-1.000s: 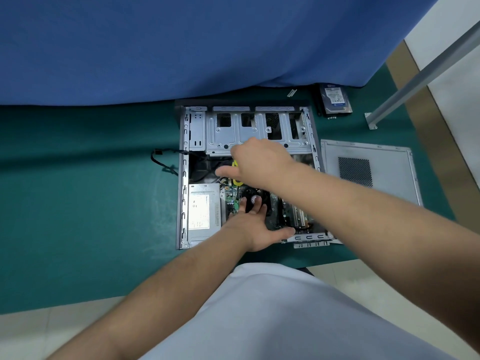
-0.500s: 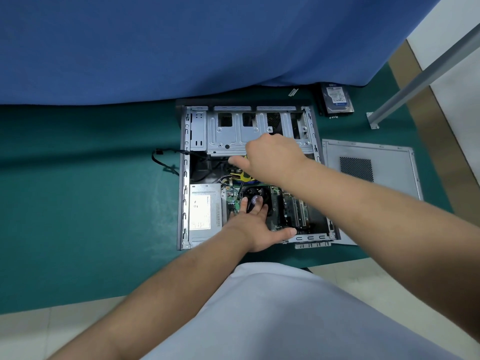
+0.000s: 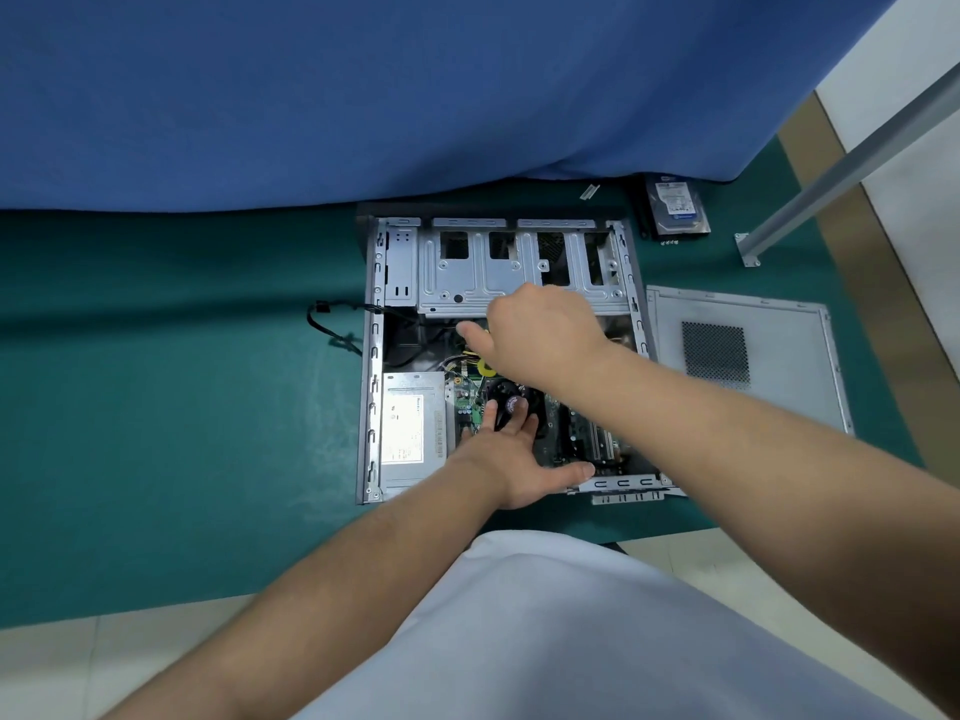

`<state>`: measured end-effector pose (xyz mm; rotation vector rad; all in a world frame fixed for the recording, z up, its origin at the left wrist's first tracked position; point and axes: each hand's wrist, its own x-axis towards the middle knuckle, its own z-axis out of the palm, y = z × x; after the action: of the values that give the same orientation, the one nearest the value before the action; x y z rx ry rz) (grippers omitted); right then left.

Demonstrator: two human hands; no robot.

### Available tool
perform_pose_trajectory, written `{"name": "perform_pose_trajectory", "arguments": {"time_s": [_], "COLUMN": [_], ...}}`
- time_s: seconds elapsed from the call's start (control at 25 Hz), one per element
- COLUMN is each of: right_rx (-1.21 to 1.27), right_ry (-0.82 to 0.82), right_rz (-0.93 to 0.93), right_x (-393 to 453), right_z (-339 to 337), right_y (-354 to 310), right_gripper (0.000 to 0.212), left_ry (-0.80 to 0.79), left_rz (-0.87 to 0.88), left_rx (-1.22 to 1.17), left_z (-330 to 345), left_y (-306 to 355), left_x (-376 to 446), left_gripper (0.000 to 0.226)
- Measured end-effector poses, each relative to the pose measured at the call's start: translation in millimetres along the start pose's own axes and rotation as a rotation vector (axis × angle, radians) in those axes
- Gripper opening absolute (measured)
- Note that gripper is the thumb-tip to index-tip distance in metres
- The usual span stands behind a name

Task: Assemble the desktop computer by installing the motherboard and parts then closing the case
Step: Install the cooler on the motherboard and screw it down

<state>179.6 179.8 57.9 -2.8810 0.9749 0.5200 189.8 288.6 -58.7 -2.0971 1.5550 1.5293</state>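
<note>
Head view, entries listed near to far.

White garment (image 3: 545, 631): nearest edge, lower centre.

Left hand (image 3: 511, 459): fingers straight and spread, pressing flat on the black cooler fan (image 3: 511, 402); thumb stretched right along the near rim of the case. It grasps nothing and appears to steady the board.

Motherboard (image 3: 566, 433): lying flat inside the open case (image 3: 371, 356), in its near right half. A green strip shows just left of the fan.

Power supply (image 3: 413, 423): silver box in the near left corner. Its label carries print too small to read.

Right hand (image 3: 540, 330): curled over a yellow-handled tool (image 3: 485, 365), probably a screwdriver; most of it is hidden under the hand. The handle slants from the fist down toward the board, just beyond the fan. This hand is the nearer to the far board edge, where the work point seems to lie, directly under the fist.

Drive cage (image 3: 498, 267): bare metal, across the far end.

Black cable (image 3: 332, 330): trailing out of the left wall onto the green mat (image 3: 156, 407).

Side panel (image 3: 737, 350): off, flat, just right of the case.

Hard drive (image 3: 675, 205): far right, blue-and-white label, writing illegible.

Blue cloth (image 3: 363, 85): backdrop.
</note>
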Motion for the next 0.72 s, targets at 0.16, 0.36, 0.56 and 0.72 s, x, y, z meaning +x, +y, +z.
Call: {"name": "perform_pose_trajectory", "arguments": {"time_s": [0.16, 0.36, 0.56, 0.72], "right_rx": [0.059, 0.045, -0.016, 0.11], "right_ry": [-0.166, -0.088, -0.062, -0.233], "right_rz": [-0.325, -0.23, -0.113, -0.353], "right_x": [4.3, -2.6, 1.3, 7.7], "right_z": [-16.1, -12.8, -5.2, -26.7], "right_y": [15.3, 11.9, 0.2, 21.5], "right_gripper": [0.032, 0.024, 0.055, 0.036], "left_ry": [-0.004, -0.008, -0.002, 0.002], "left_rz": [-0.007, -0.005, 0.0, -0.005], "left_rx": [-0.007, -0.008, -0.008, 0.003], "left_z": [-0.1, 0.0, -0.5, -0.7], "left_y": [0.0, -0.1, -0.1, 0.4], "left_x": [0.8, 0.5, -1.0, -2.3], "left_gripper": [0.127, 0.127, 0.126, 0.126]}}
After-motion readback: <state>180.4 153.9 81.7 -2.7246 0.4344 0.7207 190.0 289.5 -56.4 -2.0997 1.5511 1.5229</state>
